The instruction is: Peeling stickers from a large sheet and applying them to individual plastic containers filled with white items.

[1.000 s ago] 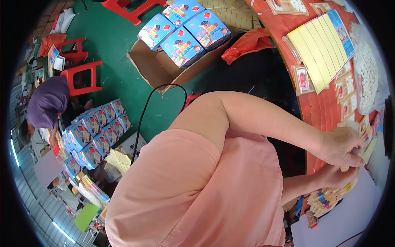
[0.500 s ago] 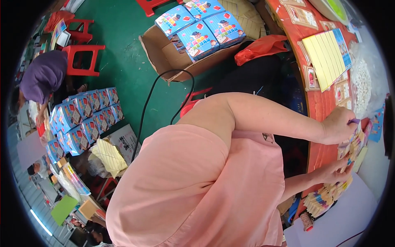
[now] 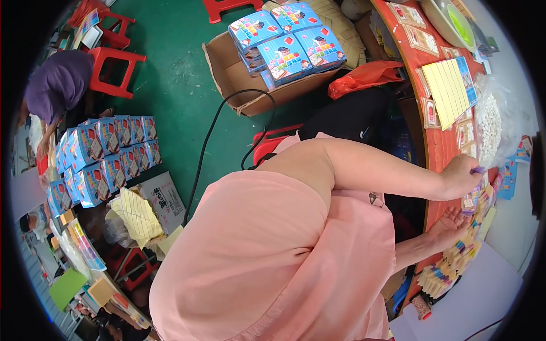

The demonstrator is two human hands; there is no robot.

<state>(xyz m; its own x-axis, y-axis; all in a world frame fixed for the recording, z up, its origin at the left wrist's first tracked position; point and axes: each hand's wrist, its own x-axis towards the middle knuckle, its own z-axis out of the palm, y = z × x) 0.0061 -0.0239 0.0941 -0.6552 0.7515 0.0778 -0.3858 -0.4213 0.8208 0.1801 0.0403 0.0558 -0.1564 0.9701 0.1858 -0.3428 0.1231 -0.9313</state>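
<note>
At the red-covered table on the right, my left hand is closed, with a small purple piece sticking out of its fingers; its kind is unclear. Just nearer, my right hand lies palm up with fingers apart. A purple printed piece shows by its fingertips; whether they touch it I cannot tell. Rows of wooden sticks with coloured ends lie beside and below the right hand. Beyond the left hand, many small white pieces spill in a clear plastic bag.
A yellow lined sheet lies over picture cards on the table, with a pale bowl farther up. Blue boxes fill an open carton on the floor. More blue boxes are stacked left, near a person in purple. A black cable loops nearby.
My right hand has drawn back from the coloured sticks, and its fingers have spread. My left hand has shifted slightly toward me, still closed. The purple printed piece now shows between the hands.
</note>
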